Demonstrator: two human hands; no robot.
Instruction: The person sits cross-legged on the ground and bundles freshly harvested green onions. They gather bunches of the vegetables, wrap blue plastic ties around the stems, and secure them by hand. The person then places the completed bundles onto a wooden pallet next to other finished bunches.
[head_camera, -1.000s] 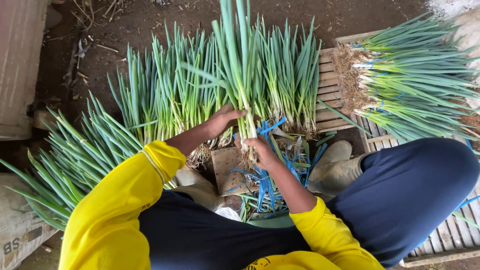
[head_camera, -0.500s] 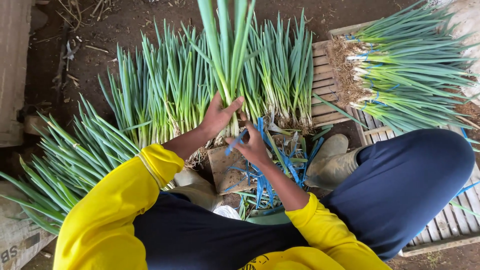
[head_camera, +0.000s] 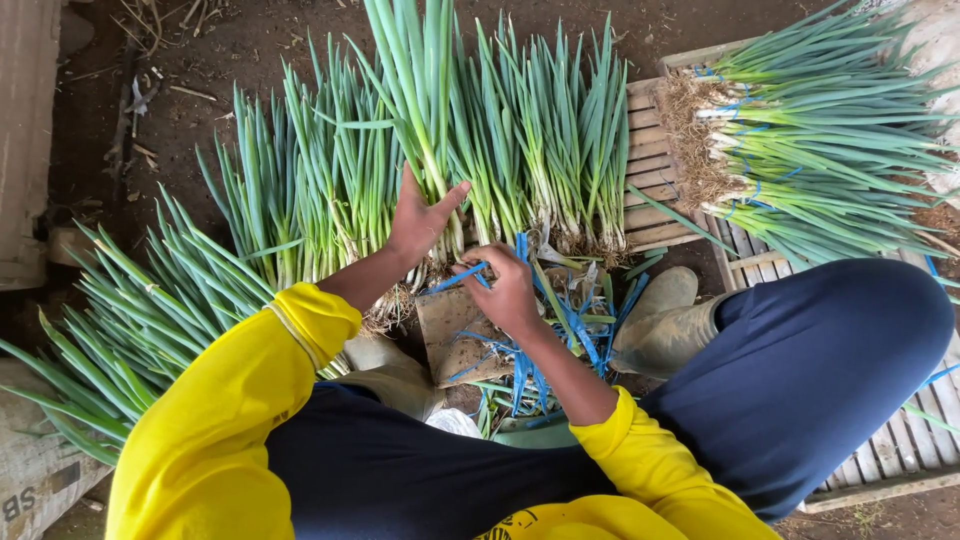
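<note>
Left hand: left hand (head_camera: 420, 222), centre of frame, fingers spread flat against the lower stalks of an upright green onion bunch (head_camera: 425, 120); it presses on the bunch and does not close around it.
Right hand: right hand (head_camera: 508, 290), just right of and below the left, fingers curled together and pinching a blue tie strip (head_camera: 455, 280) that runs toward the foot of the bunch.
Held bunch: upper centre, leaves rising past the top edge, white bases and roots down at the hands.
Loose strips: pile of blue strips (head_camera: 560, 335) on the ground, just right of the right hand.
Other onions: standing green onion rows (head_camera: 560, 140) behind the hands; loose onions (head_camera: 130, 320) fanned at lower left.
Tied stock: tied bundles (head_camera: 800, 150) lying on a slatted wooden pallet (head_camera: 650, 150), upper right.
Boot: muddy boot (head_camera: 665, 325) beside the strips, centre right.
</note>
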